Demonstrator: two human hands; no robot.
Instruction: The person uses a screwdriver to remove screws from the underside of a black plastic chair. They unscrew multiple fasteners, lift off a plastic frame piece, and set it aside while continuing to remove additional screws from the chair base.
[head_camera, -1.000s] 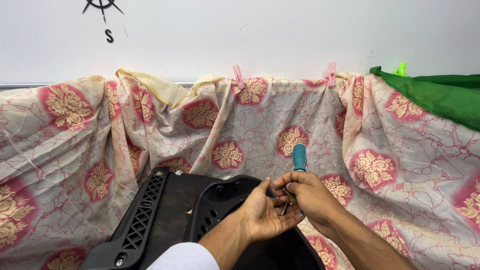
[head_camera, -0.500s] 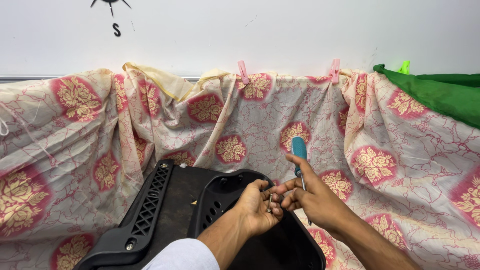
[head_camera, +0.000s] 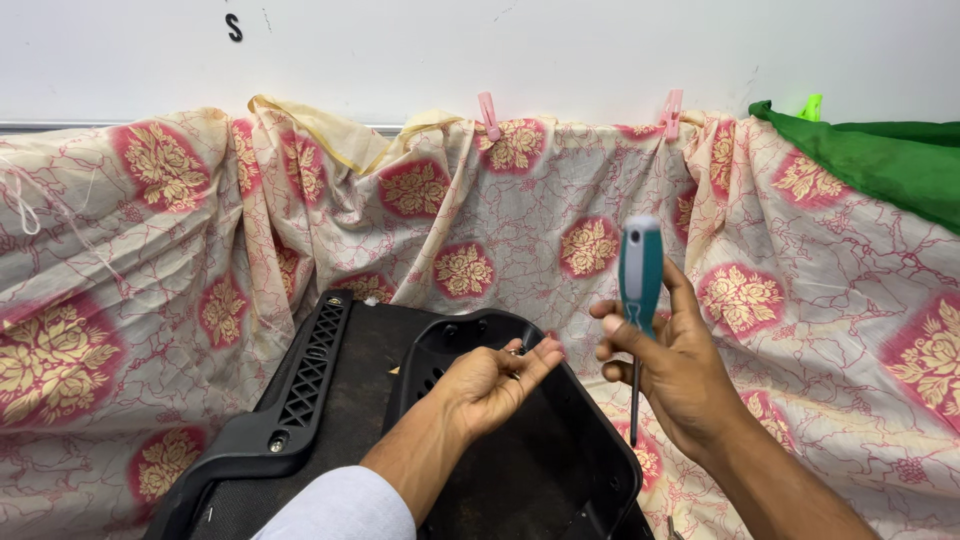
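My right hand (head_camera: 680, 370) grips a screwdriver with a teal handle (head_camera: 640, 268). It stands upright, its thin metal shaft pointing down past my palm. My left hand (head_camera: 490, 380) is cupped palm-up just left of it, over a curved black plastic shell (head_camera: 460, 335). A small metal screw (head_camera: 515, 351) shows at its curled fingers. The two hands are apart, with a small gap between them. The shell rests on a larger black plastic panel with a grille strip (head_camera: 305, 385).
A cream cloth with red and gold flowers (head_camera: 150, 300) covers the surface and hangs along the white wall, held by pink clothespins (head_camera: 488, 115). A green cloth (head_camera: 880, 170) with a green clip lies at the upper right.
My right hand has lifted away from the left hand and raised the screwdriver upright. The left hand has opened slightly and stayed over the black shell. The view has tilted down a little.
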